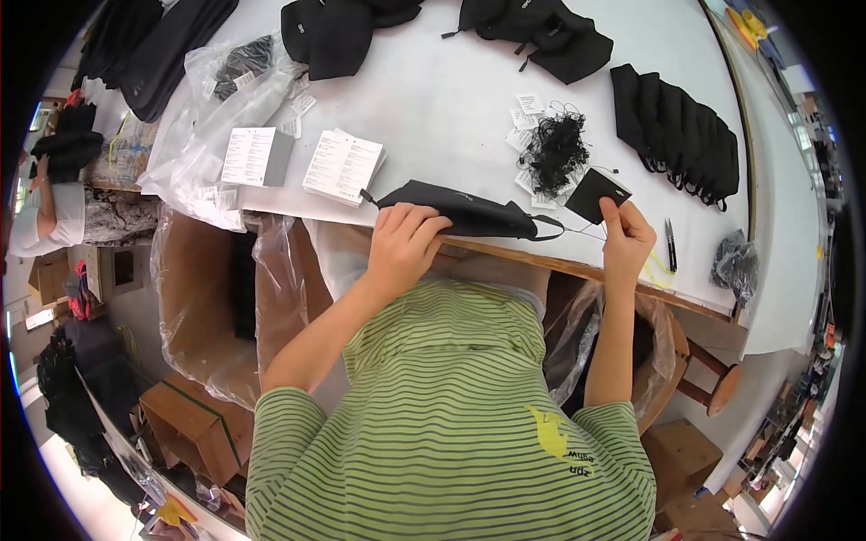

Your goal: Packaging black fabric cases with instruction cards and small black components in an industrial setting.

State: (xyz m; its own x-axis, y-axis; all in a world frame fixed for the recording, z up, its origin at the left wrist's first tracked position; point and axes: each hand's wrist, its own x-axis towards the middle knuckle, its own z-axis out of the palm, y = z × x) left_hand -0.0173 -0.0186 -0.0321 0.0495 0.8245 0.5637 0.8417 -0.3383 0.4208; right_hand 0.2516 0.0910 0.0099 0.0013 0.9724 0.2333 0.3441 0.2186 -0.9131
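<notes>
A slim black fabric pouch (469, 209) lies along the table's front edge, with a zip pull at its left end and a loop at its right. My left hand (406, 243) is closed over its left part, fingers bent across the fabric; the thumb is hidden. To the right of the pouch, my right hand (628, 236) pinches a square black hang tag (594, 194) by its lower right corner. A thin cord runs between the tag and the pouch's loop. Just beyond the tag sits a tangle of black cords (554, 155) with small white labels around it.
Two stacks of white printed cards (343, 166) (256, 155) stand left of centre. Black pouches (672, 131) lie in a row at right, near tweezers (670, 245). More black pouches (541, 38) are at the back. Plastic-lined boxes (216, 298) stand below the table edge. Another person (47, 221) is at far left.
</notes>
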